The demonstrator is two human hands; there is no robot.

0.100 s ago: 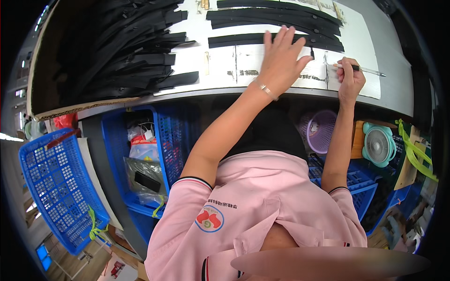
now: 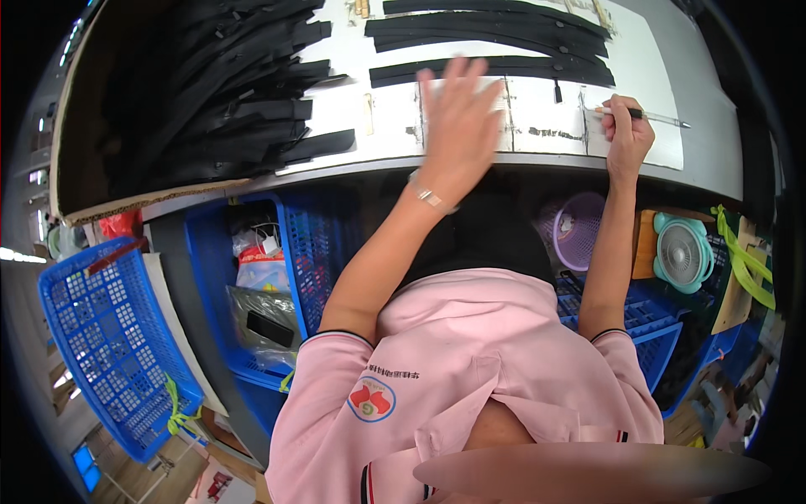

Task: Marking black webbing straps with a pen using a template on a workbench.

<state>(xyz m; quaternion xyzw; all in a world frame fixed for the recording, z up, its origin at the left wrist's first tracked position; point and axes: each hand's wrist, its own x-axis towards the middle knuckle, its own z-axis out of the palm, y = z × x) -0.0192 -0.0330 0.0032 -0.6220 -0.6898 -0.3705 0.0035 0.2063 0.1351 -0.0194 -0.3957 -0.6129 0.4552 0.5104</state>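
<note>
My left hand (image 2: 460, 122) is open, fingers spread and slightly blurred, over the white board (image 2: 646, 80) with dark marked lines. Its fingertips reach the nearest black fabric strip (image 2: 504, 69); whether they touch it I cannot tell. Farther back on the board lie more black strips (image 2: 487, 35), side by side. At the board's right end my right hand (image 2: 628, 139) is closed around a pen (image 2: 663, 119) with a clear barrel, which points to the right. A large heap of black strips (image 2: 227, 92) covers the left of the table, some ends reaching onto the board.
A cardboard edge (image 2: 151, 198) borders the heap. Below the table stand a blue crate (image 2: 290, 252) with bags and a black phone (image 2: 270, 328), a purple basket (image 2: 579, 231) and a teal fan (image 2: 684, 252). Another blue basket (image 2: 117, 336) is at far left.
My left hand has moved left along the board, away from the strips' right half. My right hand still holds the pen in nearly the same place.
</note>
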